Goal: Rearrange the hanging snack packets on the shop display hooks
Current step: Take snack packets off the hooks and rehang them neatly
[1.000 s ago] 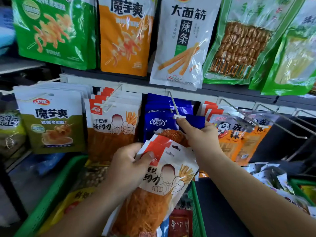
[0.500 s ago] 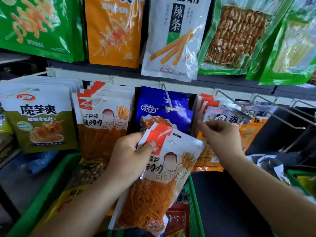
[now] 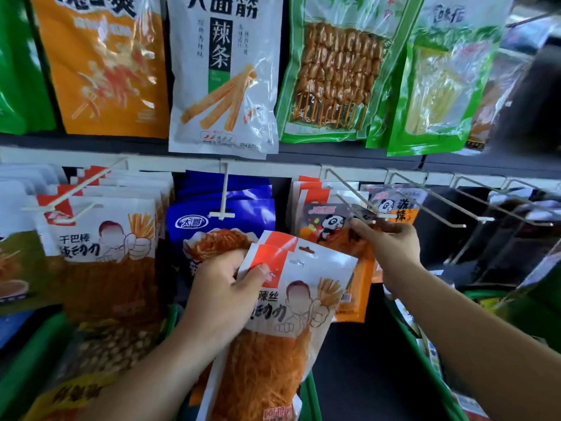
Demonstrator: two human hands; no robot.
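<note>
My left hand clamps two white-and-red snack packets. My right hand pinches the panda packet on its hook.

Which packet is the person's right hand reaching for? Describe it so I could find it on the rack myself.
Start at the lower row of hooks and find the blue packets in the middle. On the next hook to their right hangs the orange panda packet, where the right hand is. Only it and the packet behind show a cartoon panda.

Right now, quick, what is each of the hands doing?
Left hand: closed, holding the white and red packets.
Right hand: fingers pinching the top of the panda packet.
</note>
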